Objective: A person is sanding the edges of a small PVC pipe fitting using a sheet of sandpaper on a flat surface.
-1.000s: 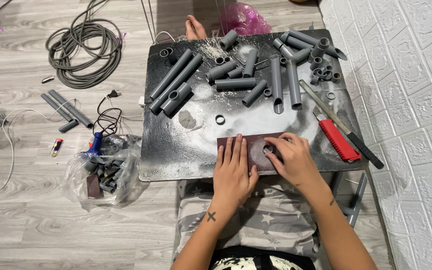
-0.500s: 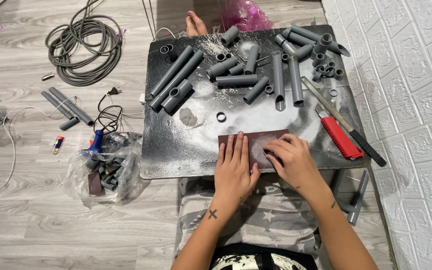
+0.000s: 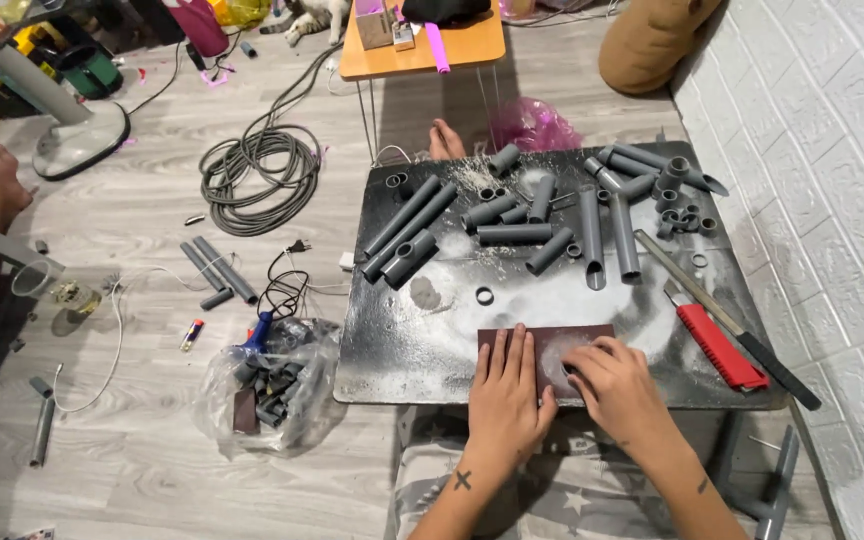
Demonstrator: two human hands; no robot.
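- Sandpaper sheet (image 3: 552, 345), dark brown, flat at near edge of dusty black board (image 3: 402, 340).
- Left hand (image 3: 507, 400) spread flat, pinning sheet.
- Right hand (image 3: 617, 385) curled, pressing a small ring; grip unclear.
- Grey pipes (image 3: 512, 235) beyond; white brick wall (image 3: 832, 200) right.

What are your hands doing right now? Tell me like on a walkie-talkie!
Left hand flat on brown sandpaper sheet. Right hand pressing a small piece against it, piece mostly hidden. Loose grey ring nearby, not in the way.

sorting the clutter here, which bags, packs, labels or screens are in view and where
Clear plastic bag: on the floor left of the black board, crumpled, holding dark pipe fittings.
Pink plastic bag: floor beyond the board, crumpled, translucent.
Small box: on the orange table, brownish.
No screens visible.
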